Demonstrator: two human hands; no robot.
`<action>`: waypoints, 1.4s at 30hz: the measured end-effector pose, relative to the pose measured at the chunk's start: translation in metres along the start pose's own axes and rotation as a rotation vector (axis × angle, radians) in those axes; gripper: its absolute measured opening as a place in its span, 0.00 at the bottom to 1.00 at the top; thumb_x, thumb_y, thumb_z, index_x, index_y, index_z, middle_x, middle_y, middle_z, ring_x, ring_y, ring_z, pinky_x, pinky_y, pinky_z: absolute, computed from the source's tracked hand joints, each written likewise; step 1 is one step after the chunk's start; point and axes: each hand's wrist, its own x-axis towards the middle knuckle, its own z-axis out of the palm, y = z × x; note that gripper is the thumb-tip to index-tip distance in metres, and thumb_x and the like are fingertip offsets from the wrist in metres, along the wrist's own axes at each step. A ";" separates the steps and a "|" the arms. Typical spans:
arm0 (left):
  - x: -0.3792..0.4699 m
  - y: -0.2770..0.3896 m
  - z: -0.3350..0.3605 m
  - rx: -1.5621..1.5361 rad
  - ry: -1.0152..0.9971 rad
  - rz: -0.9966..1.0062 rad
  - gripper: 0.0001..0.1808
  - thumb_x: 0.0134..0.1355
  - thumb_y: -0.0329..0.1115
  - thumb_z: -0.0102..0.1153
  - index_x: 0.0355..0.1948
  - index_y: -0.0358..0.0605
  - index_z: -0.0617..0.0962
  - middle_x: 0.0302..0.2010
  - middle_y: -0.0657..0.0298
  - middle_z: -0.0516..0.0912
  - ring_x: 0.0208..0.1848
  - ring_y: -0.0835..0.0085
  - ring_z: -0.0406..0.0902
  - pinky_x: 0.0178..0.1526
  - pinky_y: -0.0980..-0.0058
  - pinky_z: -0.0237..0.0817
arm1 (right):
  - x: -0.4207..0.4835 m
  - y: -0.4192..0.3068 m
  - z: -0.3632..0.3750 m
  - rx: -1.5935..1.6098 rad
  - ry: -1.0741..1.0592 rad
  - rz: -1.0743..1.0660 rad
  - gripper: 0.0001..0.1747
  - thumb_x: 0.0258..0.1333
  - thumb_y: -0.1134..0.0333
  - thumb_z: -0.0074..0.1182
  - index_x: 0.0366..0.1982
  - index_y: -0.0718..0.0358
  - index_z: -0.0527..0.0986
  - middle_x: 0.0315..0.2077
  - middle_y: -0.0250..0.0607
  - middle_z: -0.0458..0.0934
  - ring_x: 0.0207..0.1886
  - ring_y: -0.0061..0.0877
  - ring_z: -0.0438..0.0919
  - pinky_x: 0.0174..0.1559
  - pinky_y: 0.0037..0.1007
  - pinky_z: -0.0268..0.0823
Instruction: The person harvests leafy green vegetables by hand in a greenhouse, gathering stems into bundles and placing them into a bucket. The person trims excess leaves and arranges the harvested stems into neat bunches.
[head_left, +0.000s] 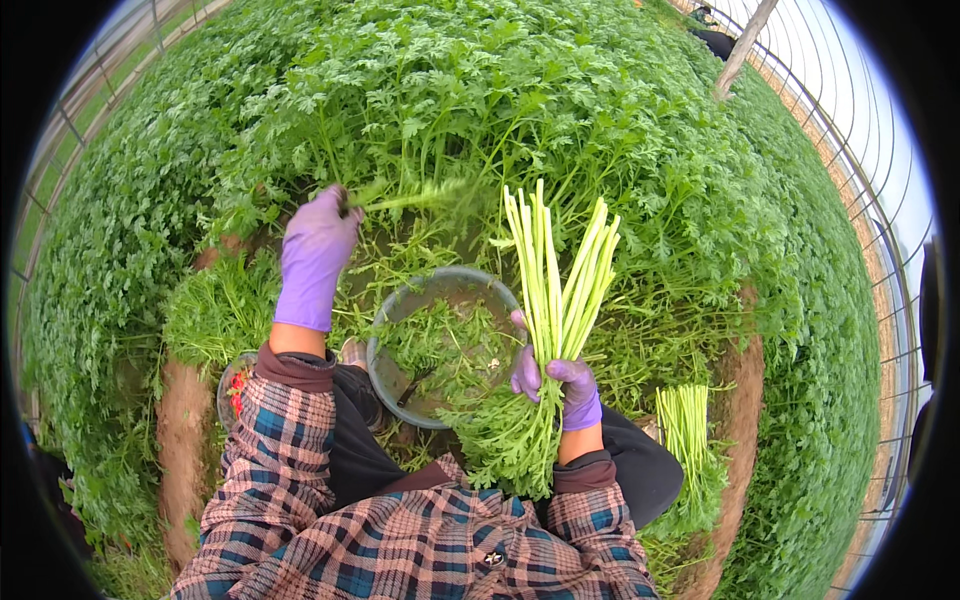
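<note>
My left hand (319, 244), in a purple glove, is raised beyond the basin to the left. A leafy sprig (420, 196), blurred by motion, extends rightward from its thumb and fingers. My right hand (566, 386), also gloved, is closed around a bunch of leafy greens (559, 292) that look like crown daisy. Pale cut stems point away from me and fan apart above the grip; the leaves hang toward my lap. Between my hands stands a round grey basin (380, 367) with loose leaves and scraps inside. A dark, fork-like object (416, 382) lies in it, partly covered.
Dense greens (450, 82) grow ahead and on both sides. A bundle with aligned stems (682, 427) lies right of my knee. Cut greens (221, 311) are heaped at left, near a container with red items (238, 386). A post (746, 49) stands far right, near a partly visible person (712, 41).
</note>
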 end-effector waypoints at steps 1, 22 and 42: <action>-0.004 0.002 0.002 0.095 -0.168 -0.053 0.24 0.67 0.36 0.61 0.61 0.38 0.75 0.49 0.55 0.86 0.44 0.71 0.83 0.48 0.72 0.75 | -0.001 -0.001 0.000 -0.025 0.021 0.004 0.48 0.49 0.59 0.64 0.68 0.73 0.60 0.17 0.35 0.73 0.17 0.26 0.70 0.30 0.35 0.70; -0.022 0.022 0.052 -0.845 -0.356 0.095 0.31 0.62 0.23 0.56 0.67 0.46 0.70 0.46 0.55 0.84 0.34 0.74 0.83 0.37 0.76 0.75 | -0.002 0.004 0.013 -0.032 -0.072 0.105 0.43 0.48 0.63 0.69 0.63 0.74 0.67 0.27 0.42 0.80 0.20 0.24 0.74 0.32 0.32 0.74; -0.021 0.025 0.035 -1.211 -0.146 0.178 0.06 0.69 0.30 0.57 0.44 0.43 0.81 0.27 0.65 0.84 0.23 0.81 0.78 0.22 0.82 0.69 | -0.001 0.009 0.018 -0.238 0.303 0.109 0.37 0.52 0.66 0.63 0.63 0.74 0.67 0.22 0.38 0.78 0.23 0.24 0.76 0.31 0.32 0.72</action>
